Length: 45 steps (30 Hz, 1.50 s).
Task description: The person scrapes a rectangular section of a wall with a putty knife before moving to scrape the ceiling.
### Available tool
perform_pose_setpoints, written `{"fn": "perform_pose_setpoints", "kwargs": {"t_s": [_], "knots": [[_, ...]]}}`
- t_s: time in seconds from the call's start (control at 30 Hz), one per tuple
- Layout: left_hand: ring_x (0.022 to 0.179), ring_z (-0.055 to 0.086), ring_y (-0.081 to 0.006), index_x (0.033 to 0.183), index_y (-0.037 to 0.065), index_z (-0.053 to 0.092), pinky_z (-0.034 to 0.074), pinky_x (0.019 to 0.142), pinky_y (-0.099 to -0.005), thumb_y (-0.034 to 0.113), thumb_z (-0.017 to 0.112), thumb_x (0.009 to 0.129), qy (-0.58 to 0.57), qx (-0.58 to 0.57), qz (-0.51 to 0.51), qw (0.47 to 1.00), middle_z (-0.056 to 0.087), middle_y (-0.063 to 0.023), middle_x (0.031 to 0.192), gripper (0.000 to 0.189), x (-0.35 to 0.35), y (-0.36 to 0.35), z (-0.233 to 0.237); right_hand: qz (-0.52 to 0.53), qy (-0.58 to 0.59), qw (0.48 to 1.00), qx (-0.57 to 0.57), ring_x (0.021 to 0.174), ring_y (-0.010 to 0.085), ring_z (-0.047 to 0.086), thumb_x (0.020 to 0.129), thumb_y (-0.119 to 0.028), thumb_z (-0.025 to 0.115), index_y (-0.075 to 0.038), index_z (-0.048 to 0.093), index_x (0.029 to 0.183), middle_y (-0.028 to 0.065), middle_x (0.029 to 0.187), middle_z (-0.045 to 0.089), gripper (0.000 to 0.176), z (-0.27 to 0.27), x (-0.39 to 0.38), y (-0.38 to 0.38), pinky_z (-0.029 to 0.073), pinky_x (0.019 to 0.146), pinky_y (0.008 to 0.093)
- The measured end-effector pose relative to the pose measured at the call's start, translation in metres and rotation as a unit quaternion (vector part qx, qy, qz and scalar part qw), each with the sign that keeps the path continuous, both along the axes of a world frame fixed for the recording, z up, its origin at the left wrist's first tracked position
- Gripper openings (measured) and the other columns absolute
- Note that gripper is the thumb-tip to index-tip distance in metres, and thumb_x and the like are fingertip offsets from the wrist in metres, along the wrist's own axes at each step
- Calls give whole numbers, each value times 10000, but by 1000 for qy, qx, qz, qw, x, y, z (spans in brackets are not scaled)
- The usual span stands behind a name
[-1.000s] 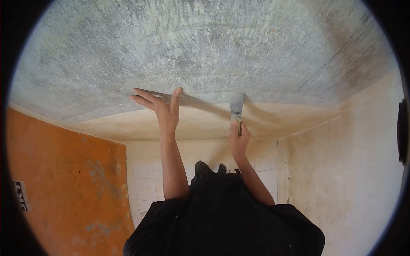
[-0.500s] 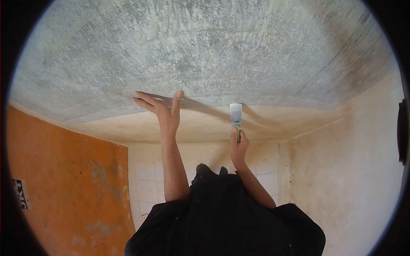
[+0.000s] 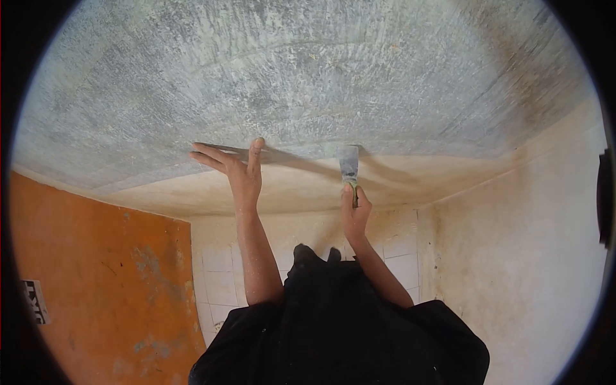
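Two grips: left hand spread flat on ceiling; right hand clenched round scraper

Mottled grey ceiling; left hand and scraper against it

Rough matt ceiling — metal scraper blade

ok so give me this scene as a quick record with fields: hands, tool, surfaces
left hand: open, fingers spread, fingertips against the ceiling
right hand: closed around the handle of the scraper
scraper: blade pointing up, tip at the ceiling
ceiling: grey, rough and streaked overhead; pale yellowish strip towards the far wall
scraper position: at the border between grey and yellowish
walls: orange wall on the left, tiled wall at the back, pale wall on the right, stained
clothing: black top
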<state>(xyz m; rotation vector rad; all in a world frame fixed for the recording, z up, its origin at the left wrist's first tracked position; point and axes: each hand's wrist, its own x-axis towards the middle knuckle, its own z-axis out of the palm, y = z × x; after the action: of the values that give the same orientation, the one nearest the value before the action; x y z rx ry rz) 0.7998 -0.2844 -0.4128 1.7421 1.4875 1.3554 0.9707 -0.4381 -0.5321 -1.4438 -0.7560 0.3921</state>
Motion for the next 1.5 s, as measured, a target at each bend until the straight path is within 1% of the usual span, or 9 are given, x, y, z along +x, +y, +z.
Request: {"fn": "perform_pose_setpoints", "kwargs": {"t_s": [0.1,0.23,0.33,0.43,0.6,0.9,1.07,1.13,1.5], "knots": [[1436,-259,-524,1500,-15,-274,59,1184,-613,590,748,820,-4,14,-3,1000,-349,-353,1509,1369,1,5,-1,-17,-1,999,-41,578,55,345,999,-209,622,-4,569,808,-5,597,392,285,-25,-2,-6,295,495,280],[1447,-274,-487,1504,-21,-264,27,1190,-585,582,702,870,1,16,0,1000,-338,-351,1520,1303,3,-2,3,-23,-10,1000,-3,579,56,344,997,-208,627,0,572,800,-3,597,398,292,13,2,-5,298,493,283],[1448,-273,-484,1503,-25,-263,29,1190,-584,581,704,868,-4,13,-1,1000,-336,-350,1522,1306,3,-1,3,-43,-107,993,-9,571,63,336,992,-207,634,5,568,793,8,590,386,298,4,3,0,299,492,287],[1449,-280,-475,1501,-36,-259,28,1191,-583,590,698,868,3,20,-2,1000,-331,-350,1525,1307,2,1,1,-27,-25,999,-19,562,72,329,991,-216,637,5,565,795,29,583,370,304,-1,-3,-8,301,489,293],[1444,-300,-464,1498,-54,-250,14,1192,-580,602,682,874,-12,21,-4,1000,-325,-350,1527,1299,5,0,2,-27,-34,998,-41,562,66,324,990,-215,640,1,560,785,13,578,365,309,-25,-1,-9,299,487,290],[1448,-294,-461,1498,-47,-256,17,1195,-574,604,678,877,-4,26,0,1000,-327,-344,1529,1297,4,0,4,-22,-39,999,-13,570,65,328,989,-202,642,6,558,782,23,592,362,305,11,-2,-6,301,493,290],[1450,-290,-461,1498,-42,-259,15,1196,-570,599,685,874,-8,21,3,1000,-322,-346,1530,1301,3,2,2,-18,-29,999,-26,573,64,330,987,-196,645,7,573,796,12,590,369,287,-11,-1,-9,303,496,289],[1440,-259,-516,1500,-27,-268,51,1181,-616,579,724,851,17,19,1,1000,-342,-359,1508,1332,0,3,-2,-20,-13,999,-39,573,66,332,986,-195,645,7,579,803,17,588,372,280,-11,-2,-11,306,497,289],[1437,-264,-518,1501,-28,-265,38,1181,-618,570,723,857,9,20,-2,1000,-339,-359,1511,1322,1,2,-3,-8,-42,999,-28,558,80,338,976,-190,655,7,590,818,35,576,396,261,-6,8,-10,318,492,292]]}}
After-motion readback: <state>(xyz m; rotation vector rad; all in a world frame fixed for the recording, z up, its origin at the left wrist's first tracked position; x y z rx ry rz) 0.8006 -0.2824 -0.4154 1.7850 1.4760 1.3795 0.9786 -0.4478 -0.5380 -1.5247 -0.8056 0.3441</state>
